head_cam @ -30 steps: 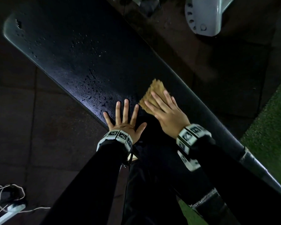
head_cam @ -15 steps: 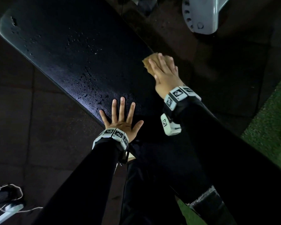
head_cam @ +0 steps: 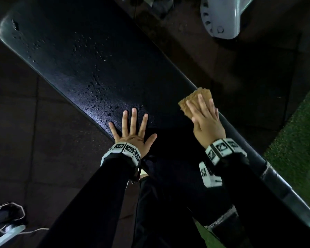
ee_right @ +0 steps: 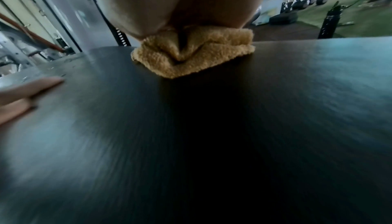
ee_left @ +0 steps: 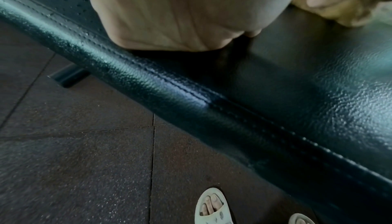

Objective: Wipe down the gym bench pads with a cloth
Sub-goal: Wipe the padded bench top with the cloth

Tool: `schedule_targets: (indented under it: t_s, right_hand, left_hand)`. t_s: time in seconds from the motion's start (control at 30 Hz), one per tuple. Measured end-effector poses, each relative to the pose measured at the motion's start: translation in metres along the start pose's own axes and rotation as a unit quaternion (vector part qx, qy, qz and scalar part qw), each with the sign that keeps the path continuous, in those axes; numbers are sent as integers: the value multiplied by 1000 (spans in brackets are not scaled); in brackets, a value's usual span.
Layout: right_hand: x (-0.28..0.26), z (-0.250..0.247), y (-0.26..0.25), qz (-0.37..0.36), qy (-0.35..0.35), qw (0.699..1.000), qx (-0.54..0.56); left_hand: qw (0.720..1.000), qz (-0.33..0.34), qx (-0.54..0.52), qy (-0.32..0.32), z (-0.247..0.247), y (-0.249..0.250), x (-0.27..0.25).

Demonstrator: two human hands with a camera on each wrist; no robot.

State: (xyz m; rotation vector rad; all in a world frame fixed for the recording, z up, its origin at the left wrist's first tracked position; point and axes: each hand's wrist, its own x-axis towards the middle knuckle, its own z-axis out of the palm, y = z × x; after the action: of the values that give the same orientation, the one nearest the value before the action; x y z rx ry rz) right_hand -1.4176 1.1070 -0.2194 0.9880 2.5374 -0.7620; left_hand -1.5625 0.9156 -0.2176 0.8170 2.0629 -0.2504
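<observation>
Bench pad [head_cam: 100, 56] runs from upper left to lower right of the frame, droplets still beading its upper-left stretch. Left hand [head_cam: 132, 133] lies flat, fingers spread, at mid-frame; to its right, the right hand [head_cam: 207, 122] presses the tan cloth [head_cam: 195, 99] down with straight fingers at the pad's far edge. Judging by that, roughly the dry-looking part by the hands is done.

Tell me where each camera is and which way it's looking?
Head: on the head, looking down at the bench pad; left hand flat, right hand pressing the cloth, both sleeves.
Left wrist: looks along the pad's stitched edge to the floor; palm heel and slippered toes show.
Right wrist: looks across the pad toward gym equipment; palm shows.
All three views share the cloth and pad.
</observation>
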Motion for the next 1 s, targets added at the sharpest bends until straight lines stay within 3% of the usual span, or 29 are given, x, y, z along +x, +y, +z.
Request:
schedule_targets:
  t_s: [0.1, 0.23, 0.4, 0.5, 0.57, 0.67, 0.77, 0.9, 1.0]
  right_hand:
    - [40, -7, -16, 13, 32, 999, 31]
    - [70, -6, -48, -25, 18, 999, 9]
    - [26, 22, -79, -101, -29, 994, -32]
    - [-8, 32, -79, -123, -63, 990, 12]
    - [-16, 25, -63, -88, -43, 994, 38]
    - [-16, 6, -23, 75, 41, 996, -27]
    - [-10, -8, 7, 218, 15, 975, -27]
    - [-5, -9, 19, 252, -17, 966, 51]
    - [-2, -9, 23, 251, -29, 965, 71]
  left_hand:
    - [1000, 5, 4, 17, 4, -2, 1]
    - [999, 5, 6, 37, 7, -3, 3]
    - [999, 12, -9, 50, 10, -6, 4]
    - [996, 32, -20, 77, 12, -10, -2]
    - [991, 46, -44, 114, 13, -5, -9]
    - [972, 15, -134, 191, 8, 21, -20]
    - [967, 35, -114, 226, 3, 61, -16]
    - [975, 6, -77, 207, 1, 96, 4]
    - [970, -5, -40, 240, -8, 94, 19]
